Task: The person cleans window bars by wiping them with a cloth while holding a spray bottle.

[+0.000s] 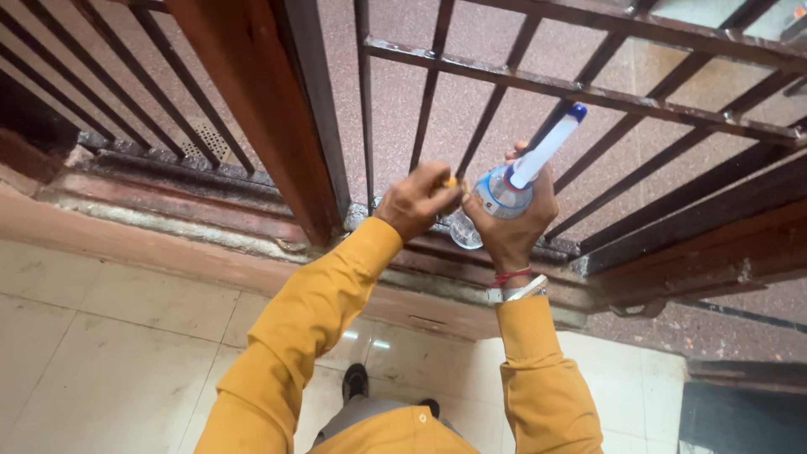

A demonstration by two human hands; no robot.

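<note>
My right hand grips a clear plastic bottle with a pale label, held up in front of a metal grille. The same hand also holds a white tube with a blue cap, sticking up and to the right. My left hand is closed at the bottle's top, pinching something small and yellowish at its fingertips. Both arms wear mustard-yellow sleeves. A watch and a red thread sit on my right wrist.
A dark barred metal grille fills the upper view, with a thick brown-red post left of my hands. A worn stone threshold runs below it. Pale floor tiles and my shoes are underneath.
</note>
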